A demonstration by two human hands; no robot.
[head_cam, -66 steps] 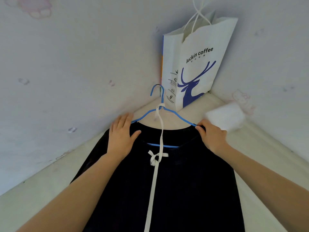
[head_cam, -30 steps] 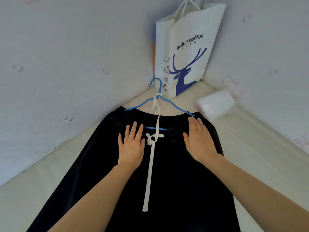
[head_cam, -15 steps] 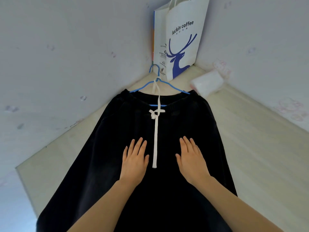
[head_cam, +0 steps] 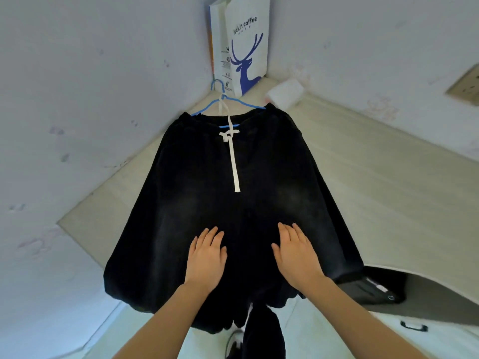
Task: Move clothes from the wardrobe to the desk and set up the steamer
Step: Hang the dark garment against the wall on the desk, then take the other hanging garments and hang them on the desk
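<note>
Resting flat with straight fingers, holding nothing, the left hand and right hand lie side by side on the black garment. It is spread on the desk, long axis running away, hem overhanging the near edge. The blue hanger hook points toward the corner paper bag, with a white packet beside it.

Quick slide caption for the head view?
Left hand and right hand lie flat on black garment spread on the desk.

head-worn view, angled down, close over desk
</note>
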